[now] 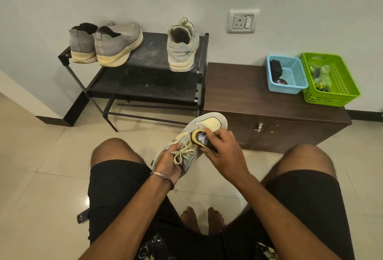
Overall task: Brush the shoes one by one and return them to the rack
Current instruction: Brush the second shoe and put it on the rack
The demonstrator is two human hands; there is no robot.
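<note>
A pale grey and yellow sneaker (209, 124) is held between my knees, toe pointing away. My left hand (169, 163) grips it from below at the laces and heel end. My right hand (222, 149) grips a small dark shoe brush with a yellow rim (200, 136), pressed against the sneaker's upper near the laces. On the black shoe rack (149, 52) stand the matching sneaker (182, 47) at the right and a pair of grey slip-on shoes (105, 42) at the left.
A dark brown low cabinet (244, 96) stands right of the rack, carrying a blue basket (287, 75) and a green basket (331, 79) with small items. A wall socket (242, 20) is above it. Pale floor tiles surround my bare feet (204, 219).
</note>
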